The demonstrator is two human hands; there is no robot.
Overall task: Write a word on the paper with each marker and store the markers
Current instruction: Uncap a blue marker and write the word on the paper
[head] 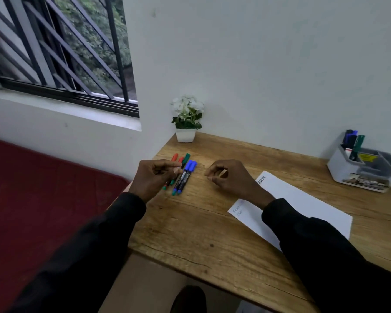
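Note:
Several markers lie side by side on the wooden desk: two blue-capped ones [185, 175], a green-capped one [186, 157] and red-capped ones [174, 157]. My left hand [155, 177] rests over the left part of this row. Its thumb and forefinger are pinched together on the red and green markers, and I cannot tell whether one is gripped. My right hand [229, 177] hovers to the right of the row, fingers loosely curled, holding nothing. A white paper [303, 199] lies under my right forearm, with small handwriting near its left corners.
A grey desk organizer [368, 175] at the far right holds several upright markers [354, 141]. A small white pot of white flowers [186, 134] stands in the desk's back left corner against the wall. The desk's left edge drops to a red surface [43, 195]. A barred window is upper left.

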